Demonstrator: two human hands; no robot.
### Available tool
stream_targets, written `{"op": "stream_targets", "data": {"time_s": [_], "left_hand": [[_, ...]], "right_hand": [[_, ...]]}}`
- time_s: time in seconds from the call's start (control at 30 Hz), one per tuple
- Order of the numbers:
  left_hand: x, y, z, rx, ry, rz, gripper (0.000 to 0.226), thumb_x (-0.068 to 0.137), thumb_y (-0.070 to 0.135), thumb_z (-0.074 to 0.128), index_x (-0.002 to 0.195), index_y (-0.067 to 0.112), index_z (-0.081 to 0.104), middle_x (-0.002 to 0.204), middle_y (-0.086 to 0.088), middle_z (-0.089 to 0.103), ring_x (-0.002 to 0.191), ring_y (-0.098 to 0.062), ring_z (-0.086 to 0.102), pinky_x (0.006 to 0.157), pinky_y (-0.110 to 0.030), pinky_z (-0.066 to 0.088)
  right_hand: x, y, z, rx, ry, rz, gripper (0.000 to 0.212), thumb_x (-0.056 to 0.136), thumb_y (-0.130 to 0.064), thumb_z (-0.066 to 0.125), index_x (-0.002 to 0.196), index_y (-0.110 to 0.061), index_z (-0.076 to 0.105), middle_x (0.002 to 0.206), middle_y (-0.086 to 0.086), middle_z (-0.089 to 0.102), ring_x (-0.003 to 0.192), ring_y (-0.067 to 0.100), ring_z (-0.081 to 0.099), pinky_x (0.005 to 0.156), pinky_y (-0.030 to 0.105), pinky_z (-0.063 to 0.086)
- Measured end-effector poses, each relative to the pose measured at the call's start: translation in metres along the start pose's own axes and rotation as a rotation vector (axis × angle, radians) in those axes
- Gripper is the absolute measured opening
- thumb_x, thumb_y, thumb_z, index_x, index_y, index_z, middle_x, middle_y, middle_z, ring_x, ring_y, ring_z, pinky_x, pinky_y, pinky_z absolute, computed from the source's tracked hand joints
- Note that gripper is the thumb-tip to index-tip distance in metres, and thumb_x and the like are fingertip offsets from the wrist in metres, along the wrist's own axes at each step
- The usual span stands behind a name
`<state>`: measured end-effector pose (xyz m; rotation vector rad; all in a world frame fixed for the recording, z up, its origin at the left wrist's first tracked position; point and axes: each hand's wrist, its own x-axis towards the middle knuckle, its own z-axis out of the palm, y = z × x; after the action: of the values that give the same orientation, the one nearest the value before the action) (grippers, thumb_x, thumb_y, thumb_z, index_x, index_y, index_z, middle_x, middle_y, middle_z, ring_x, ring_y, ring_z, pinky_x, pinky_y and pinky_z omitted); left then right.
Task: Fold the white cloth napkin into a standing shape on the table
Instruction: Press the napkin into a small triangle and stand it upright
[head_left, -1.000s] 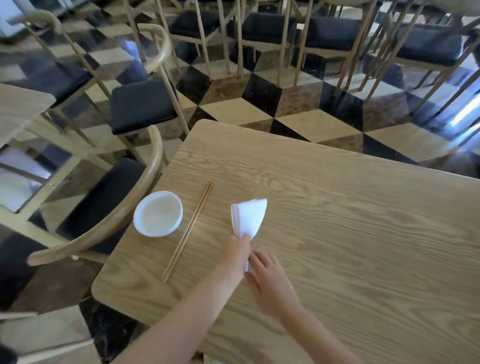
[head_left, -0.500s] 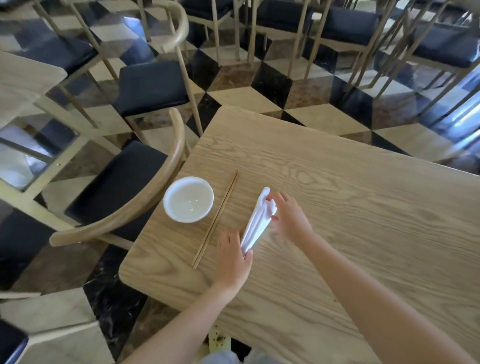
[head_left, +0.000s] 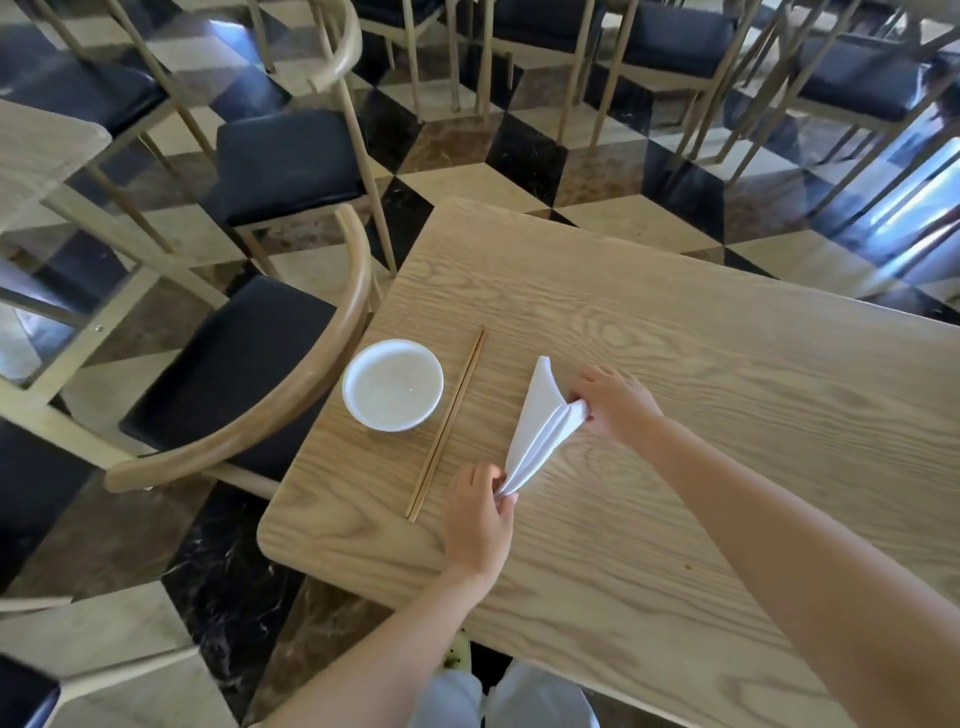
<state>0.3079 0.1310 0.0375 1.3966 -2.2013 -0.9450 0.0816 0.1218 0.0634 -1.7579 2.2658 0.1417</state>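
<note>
The white cloth napkin is folded into a long narrow wedge that lies slanted on the wooden table. Its pointed near end is pinched in my left hand. My right hand grips the folded layers at its wider far end, on the right side. One flap of the napkin stands up toward the far tip.
A white bowl sits left of the napkin, with a pair of wooden chopsticks lying between them. A wooden armchair with a dark cushion stands against the table's left edge. More chairs fill the checkered floor behind.
The napkin went from a held-up fan to a long wedge stretched between both hands. My right hand moved from the near end to the far end and spread the folds.
</note>
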Motion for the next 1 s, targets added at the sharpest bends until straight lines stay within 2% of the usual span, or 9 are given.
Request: {"op": "stream_targets", "data": {"time_s": [0.33, 0.47, 0.53, 0.63, 0.7, 0.77, 0.8, 0.9, 1.0], "left_hand": [[0.002, -0.002, -0.003, -0.012, -0.024, -0.006, 0.014, 0.079, 0.011, 0.070, 0.084, 0.006, 0.057, 0.081, 0.003, 0.051, 0.075, -0.024, 0.055, 0.064, -0.037, 0.048], [0.001, -0.002, -0.003, -0.009, -0.025, -0.021, 0.013, 0.080, 0.013, 0.068, 0.083, 0.008, 0.056, 0.082, -0.002, 0.056, 0.076, -0.023, 0.054, 0.064, -0.036, 0.048], [0.001, -0.002, -0.003, -0.013, -0.024, -0.032, 0.013, 0.080, 0.013, 0.068, 0.082, 0.009, 0.056, 0.081, -0.001, 0.056, 0.076, -0.022, 0.054, 0.064, -0.036, 0.048], [0.001, -0.001, -0.003, -0.016, -0.021, -0.023, 0.015, 0.079, 0.014, 0.070, 0.082, 0.010, 0.056, 0.080, 0.004, 0.052, 0.073, -0.020, 0.054, 0.062, -0.035, 0.050], [0.000, -0.001, -0.002, 0.003, -0.015, -0.019, 0.017, 0.078, 0.014, 0.072, 0.082, 0.010, 0.055, 0.080, 0.005, 0.050, 0.071, -0.020, 0.054, 0.059, -0.033, 0.049], [-0.003, -0.001, 0.001, 0.016, 0.000, -0.028, 0.019, 0.077, 0.015, 0.073, 0.082, 0.011, 0.056, 0.079, 0.007, 0.050, 0.069, -0.019, 0.055, 0.057, -0.031, 0.049], [-0.005, 0.000, 0.003, 0.016, 0.009, -0.036, 0.019, 0.077, 0.015, 0.074, 0.083, 0.011, 0.056, 0.078, 0.007, 0.050, 0.068, -0.018, 0.055, 0.057, -0.032, 0.049], [-0.016, 0.004, 0.010, 0.016, 0.039, -0.041, 0.019, 0.076, 0.014, 0.075, 0.084, 0.011, 0.057, 0.077, 0.007, 0.049, 0.068, -0.019, 0.054, 0.057, -0.037, 0.051], [-0.017, 0.002, 0.014, 0.034, 0.072, -0.017, 0.021, 0.074, 0.014, 0.076, 0.083, 0.009, 0.057, 0.076, 0.006, 0.050, 0.065, -0.020, 0.056, 0.056, -0.040, 0.051]], "right_hand": [[-0.020, 0.033, -0.005, -0.130, -0.081, 0.031, 0.018, 0.083, -0.025, 0.054, 0.100, -0.020, 0.058, 0.107, -0.002, 0.061, 0.113, 0.021, 0.047, 0.095, 0.032, 0.029], [-0.010, 0.033, -0.017, -0.027, -0.267, 0.182, 0.025, 0.085, -0.013, 0.047, 0.104, -0.023, 0.060, 0.115, 0.000, 0.060, 0.115, 0.024, 0.045, 0.097, 0.036, 0.031], [0.003, 0.029, -0.027, 0.120, -0.310, 0.260, 0.032, 0.086, -0.007, 0.040, 0.108, -0.018, 0.061, 0.119, 0.006, 0.062, 0.113, 0.027, 0.052, 0.097, 0.037, 0.040], [0.027, 0.007, -0.041, 0.566, -0.218, 0.383, 0.023, 0.091, -0.010, 0.041, 0.091, 0.000, 0.062, 0.103, 0.019, 0.066, 0.082, 0.028, 0.062, 0.078, 0.036, 0.050], [0.038, -0.013, -0.044, 0.753, -0.206, 0.396, 0.030, 0.094, -0.017, 0.041, 0.068, -0.009, 0.054, 0.088, 0.020, 0.065, 0.063, 0.023, 0.061, 0.062, 0.025, 0.049], [0.048, -0.029, -0.039, 0.846, -0.183, 0.386, 0.029, 0.093, -0.018, 0.046, 0.065, -0.013, 0.048, 0.077, 0.018, 0.057, 0.045, 0.009, 0.057, 0.045, 0.012, 0.042], [0.052, -0.035, -0.036, 0.856, -0.164, 0.379, 0.022, 0.090, -0.016, 0.050, 0.069, -0.010, 0.049, 0.078, 0.015, 0.053, 0.044, 0.010, 0.054, 0.039, 0.015, 0.039], [0.064, -0.046, -0.036, 0.764, -0.150, 0.326, 0.001, 0.085, -0.008, 0.052, 0.086, -0.007, 0.052, 0.087, 0.016, 0.051, 0.070, 0.026, 0.051, 0.046, 0.021, 0.034], [0.070, -0.049, -0.036, 0.650, -0.130, 0.261, 0.017, 0.086, -0.002, 0.045, 0.094, 0.002, 0.060, 0.096, 0.019, 0.060, 0.088, 0.029, 0.058, 0.060, 0.025, 0.039]]}}
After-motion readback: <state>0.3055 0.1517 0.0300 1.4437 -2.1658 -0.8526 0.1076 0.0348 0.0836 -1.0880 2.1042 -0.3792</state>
